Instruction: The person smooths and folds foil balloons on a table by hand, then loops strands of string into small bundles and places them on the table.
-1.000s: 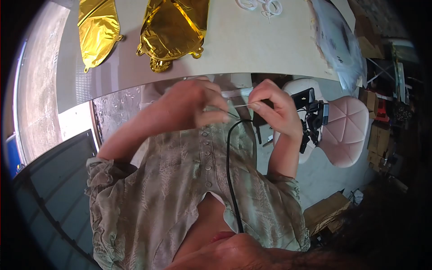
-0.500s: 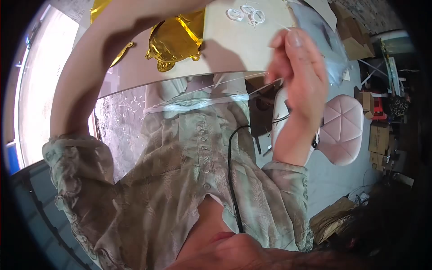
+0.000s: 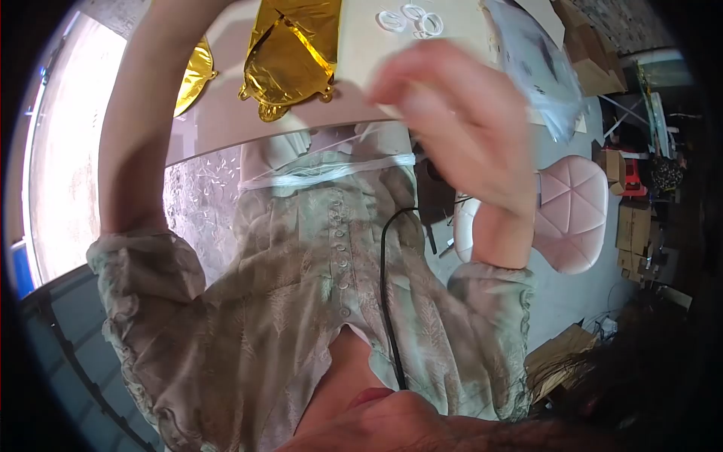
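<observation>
My right hand [image 3: 459,117] is over the near edge of the table, smeared by motion. Its fingers look curled, but whether anything is between them does not show. My left forearm [image 3: 143,120] reaches up past the top edge of the view, so that hand is hidden. Near it on the table lie a flat gold foil piece [image 3: 290,64], like an uninflated balloon, and a second gold foil piece [image 3: 194,79] farther left. A bundle of white strings [image 3: 331,177] lies across my lap, with a thin strand rising from it.
Several small white string coils [image 3: 429,25] lie on the table [image 3: 361,68]. Clear plastic bags [image 3: 535,68] rest at its right end. A pink quilted chair [image 3: 572,215] and cardboard boxes [image 3: 635,230] stand to the right. A black cable [image 3: 384,279] hangs down my front.
My right hand has swung left and nearer the camera; the strand stretched to it before no longer shows clearly. My left forearm has straightened upward, uncovering more of the gold foil.
</observation>
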Available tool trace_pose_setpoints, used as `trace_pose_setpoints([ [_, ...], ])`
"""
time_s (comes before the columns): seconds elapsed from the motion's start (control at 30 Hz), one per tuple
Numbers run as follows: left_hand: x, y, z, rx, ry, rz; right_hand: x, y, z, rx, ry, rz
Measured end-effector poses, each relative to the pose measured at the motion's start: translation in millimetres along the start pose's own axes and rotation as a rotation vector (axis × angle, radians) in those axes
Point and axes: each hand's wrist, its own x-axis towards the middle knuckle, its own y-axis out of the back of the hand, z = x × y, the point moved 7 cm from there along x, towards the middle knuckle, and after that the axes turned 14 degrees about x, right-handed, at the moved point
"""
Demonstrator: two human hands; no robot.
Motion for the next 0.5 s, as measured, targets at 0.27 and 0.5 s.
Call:
trace_pose_setpoints([
  [0.27,-10,-23,-17,-0.140,0.158,-0.110,-9,10,23,0.352,-0.109,0.120],
  [0.5,-12,-22,-20,0.074,-0.020,-0.200,-5,-8,15,0.042,0.090,0.000],
])
